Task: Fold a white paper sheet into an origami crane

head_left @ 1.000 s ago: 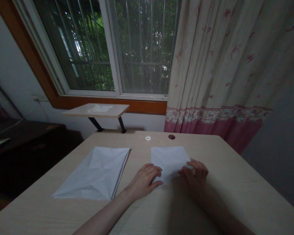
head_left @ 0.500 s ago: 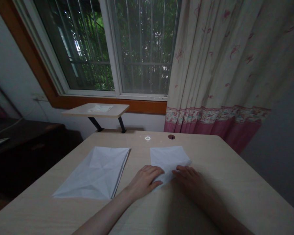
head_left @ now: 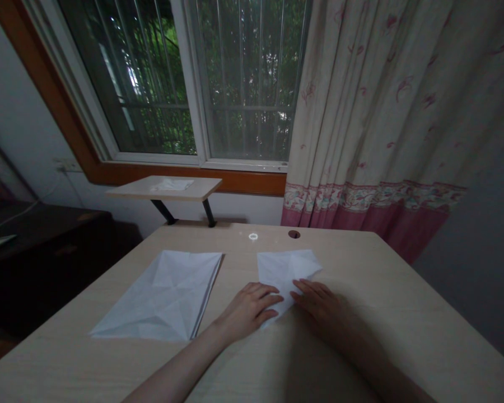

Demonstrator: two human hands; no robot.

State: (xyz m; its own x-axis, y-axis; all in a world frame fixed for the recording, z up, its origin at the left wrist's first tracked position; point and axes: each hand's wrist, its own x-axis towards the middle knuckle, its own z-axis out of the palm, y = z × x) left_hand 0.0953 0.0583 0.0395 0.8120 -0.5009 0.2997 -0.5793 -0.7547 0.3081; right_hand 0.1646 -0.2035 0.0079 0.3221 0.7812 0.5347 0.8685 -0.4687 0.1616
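A thin white sheet (head_left: 283, 267), folded and looking like tissue paper or cloth, lies on the desk in front of me. My left hand (head_left: 254, 307) rests flat on its left side, fingers stretched out and slightly apart. On its right edge lies my right hand (head_left: 319, 302), with the fingertips spread over the sheet. The two hands are a short gap apart, and the lower part of the sheet is partly covered by them. Left of my hands sits a larger stack of white folded sheets (head_left: 168, 296) with crease lines across the top.
The pale wooden desk (head_left: 403, 313) has a round cable hole (head_left: 294, 234) and a small white ring (head_left: 253, 237) near its back. A small raised shelf (head_left: 201, 187) on black legs carries a white crumpled piece (head_left: 174, 184). Behind are a window and a curtain (head_left: 361, 112).
My right hand has slid slightly left and up over the sheet, and the sheet's right corner has drawn inward. My left hand stays in nearly the same place.
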